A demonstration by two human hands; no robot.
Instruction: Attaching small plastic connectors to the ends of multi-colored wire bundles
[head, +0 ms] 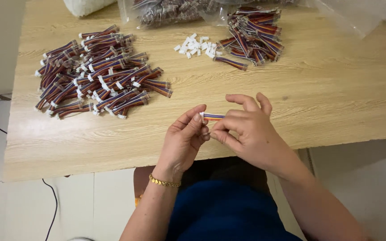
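Both hands meet above the near edge of the wooden table (pixel 327 93). My left hand (pixel 183 138) pinches the white end of a short multicoloured ribbon cable (pixel 212 117) between thumb and forefinger. My right hand (pixel 246 129) grips the same cable from the right, fingers curled over it. A small heap of white plastic connectors (pixel 196 46) lies at the far middle of the table. To its right sits a pile of ribbon cables (pixel 254 35). A larger pile of cables with white ends (pixel 97 73) spreads over the left of the table.
Clear plastic bags (pixel 170 11) with more parts lie along the far edge, another bag (pixel 358 13) at the far right. A white bundle (pixel 86 5) sits at the back left. A black cord (pixel 52 205) runs over the pale floor.
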